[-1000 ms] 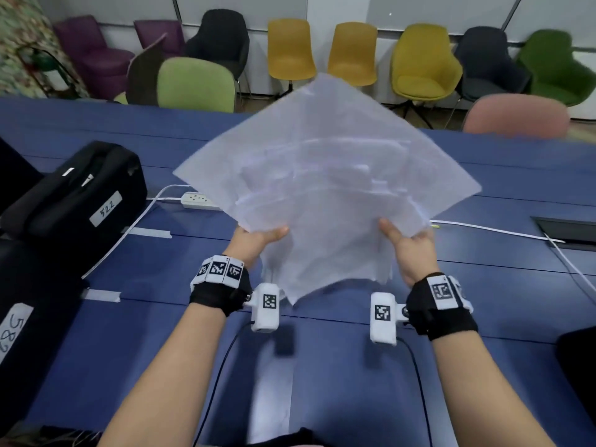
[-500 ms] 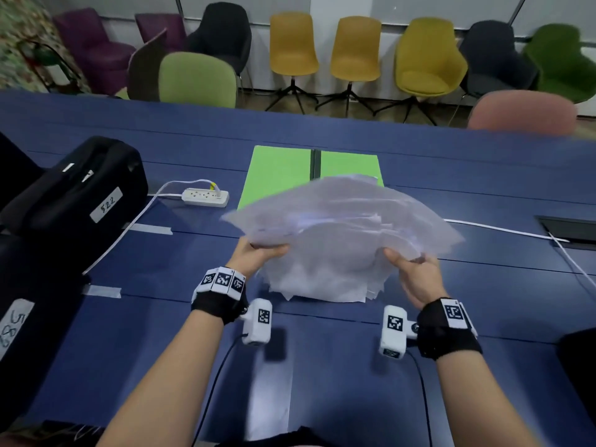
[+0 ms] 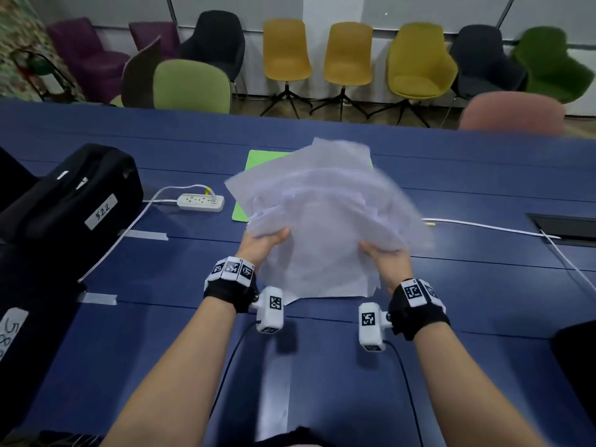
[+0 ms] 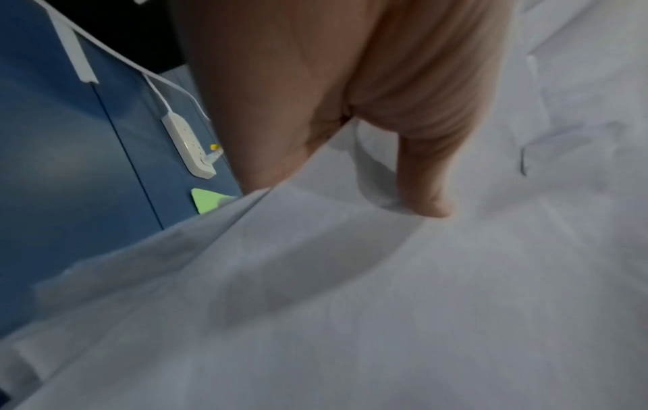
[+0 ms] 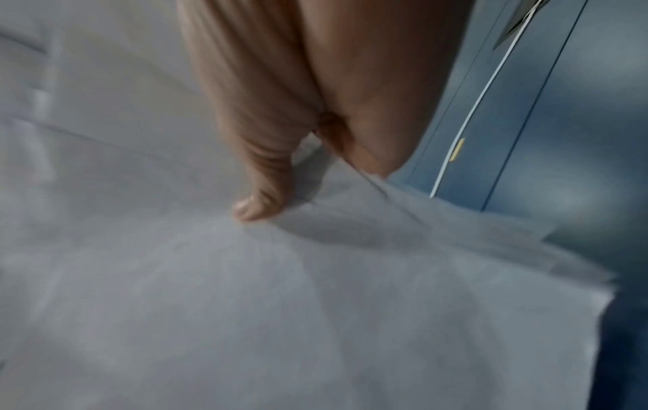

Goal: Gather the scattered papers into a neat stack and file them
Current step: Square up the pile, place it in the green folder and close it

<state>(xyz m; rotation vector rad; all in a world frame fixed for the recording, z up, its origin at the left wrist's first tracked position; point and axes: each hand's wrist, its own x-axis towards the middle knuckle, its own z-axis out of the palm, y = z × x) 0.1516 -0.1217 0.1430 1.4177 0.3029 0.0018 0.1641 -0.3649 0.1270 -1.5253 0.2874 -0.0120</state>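
Observation:
A loose, uneven stack of white papers (image 3: 322,221) is held over the blue table (image 3: 96,350), its near edge down on the tabletop and blurred by motion. My left hand (image 3: 263,243) grips the stack's left side, thumb on top (image 4: 424,188), fingers under the sheets. My right hand (image 3: 385,256) grips the right side the same way, thumb (image 5: 259,205) pressed on the top sheet. Behind the papers lies an open green folder (image 3: 258,159), mostly hidden by them; a corner of the folder (image 4: 207,201) shows in the left wrist view.
A white power strip (image 3: 201,201) with its cable lies left of the folder. Black cases (image 3: 64,201) with labels stand at the left edge. A white cable (image 3: 483,225) runs right toward a table socket hatch (image 3: 564,227). Chairs line the far side.
The papers came down from in front of my face toward the table, then tipped up again with their near edge on the tabletop. Both hands kept their grip and moved closer to me.

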